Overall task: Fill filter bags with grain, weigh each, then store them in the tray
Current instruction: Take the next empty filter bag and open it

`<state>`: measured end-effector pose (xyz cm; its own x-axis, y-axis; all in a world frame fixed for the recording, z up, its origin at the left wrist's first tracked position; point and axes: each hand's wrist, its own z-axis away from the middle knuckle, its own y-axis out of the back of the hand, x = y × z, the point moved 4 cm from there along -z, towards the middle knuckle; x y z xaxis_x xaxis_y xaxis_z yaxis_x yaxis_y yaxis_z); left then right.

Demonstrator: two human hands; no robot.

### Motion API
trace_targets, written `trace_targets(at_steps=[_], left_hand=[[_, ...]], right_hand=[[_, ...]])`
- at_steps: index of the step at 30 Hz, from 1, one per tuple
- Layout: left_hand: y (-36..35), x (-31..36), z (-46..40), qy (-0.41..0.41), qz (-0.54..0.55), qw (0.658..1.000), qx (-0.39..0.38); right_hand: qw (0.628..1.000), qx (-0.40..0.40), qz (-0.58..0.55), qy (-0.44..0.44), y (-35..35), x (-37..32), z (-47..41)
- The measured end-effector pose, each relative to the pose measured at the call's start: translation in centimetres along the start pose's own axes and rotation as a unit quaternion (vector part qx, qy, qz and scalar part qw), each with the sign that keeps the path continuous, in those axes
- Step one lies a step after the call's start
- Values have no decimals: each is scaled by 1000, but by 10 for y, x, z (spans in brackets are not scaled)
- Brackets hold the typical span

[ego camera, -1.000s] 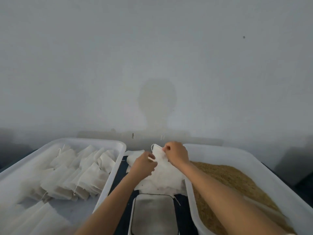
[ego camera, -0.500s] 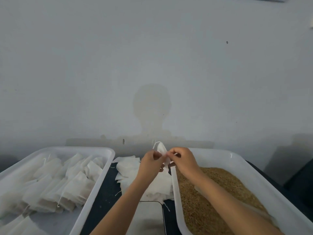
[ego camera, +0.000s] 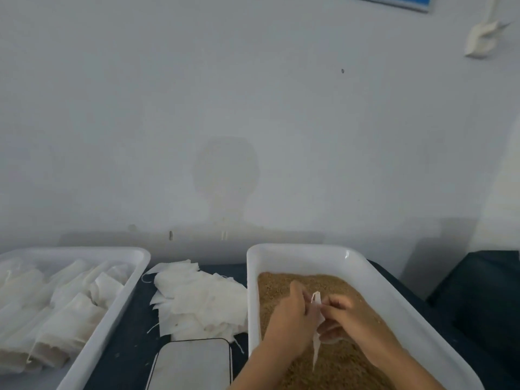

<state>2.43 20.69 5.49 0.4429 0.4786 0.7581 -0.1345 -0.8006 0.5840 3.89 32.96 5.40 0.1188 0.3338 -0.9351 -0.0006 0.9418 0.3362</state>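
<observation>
Over the brown grain (ego camera: 332, 367) in the white tray on the right (ego camera: 374, 277), both hands hold one thin white filter bag (ego camera: 316, 327). My left hand (ego camera: 289, 313) pinches its left edge and my right hand (ego camera: 351, 316) pinches its right edge near the top. The bag hangs edge-on between them, just above the grain. A loose pile of empty filter bags (ego camera: 202, 302) lies on the dark table between the trays. The left white tray (ego camera: 135, 280) holds several filled bags (ego camera: 70, 313).
A scale with a metal plate (ego camera: 191, 367) sits at the front between the trays. A pale wall stands close behind the table. A dark surface (ego camera: 484, 299) lies to the right of the grain tray.
Both hands carried the filter bag from above the pile of empty bags rightward and down over the grain tray. The view shifted to the right.
</observation>
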Motion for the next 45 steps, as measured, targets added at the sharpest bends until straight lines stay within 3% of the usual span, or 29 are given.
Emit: trace_targets(at_steps=[4,8,12,17,23,27,30,33,37,40,42,45], left_hand=[[-7,1,4,-98,-19,993,-61],[-9,-11,1,-70,-89,989,-91],[-12,-10,3,-83,-140,984,-67],[-10,-1,10,-185,-208,960,-7],[-8,2,10,-160,-322,933,33],[-1,5,13,-188,-284,936,89],[-3,11,15,-223,-267,934,83],[-4,8,12,-192,-254,947,46],[-3,7,11,-154,-309,938,35],[-5,3,10,-114,-275,954,29],[-3,-3,9,-62,-246,967,38],[0,-12,7,-16,-211,976,53]], right_hand=[[1000,9,18,-14,0,7,2],[992,34,122,-3,1,5,4],[994,67,86,-1,5,4,7],[992,92,81,29,5,2,10],[993,118,2,21,8,6,10],[995,91,-30,2,5,5,11],[997,78,-23,-2,4,4,11],[997,74,-10,3,3,4,11],[998,69,-2,4,3,8,9],[995,97,3,4,5,10,6],[980,154,124,7,16,14,3],[897,140,416,-58,30,25,0]])
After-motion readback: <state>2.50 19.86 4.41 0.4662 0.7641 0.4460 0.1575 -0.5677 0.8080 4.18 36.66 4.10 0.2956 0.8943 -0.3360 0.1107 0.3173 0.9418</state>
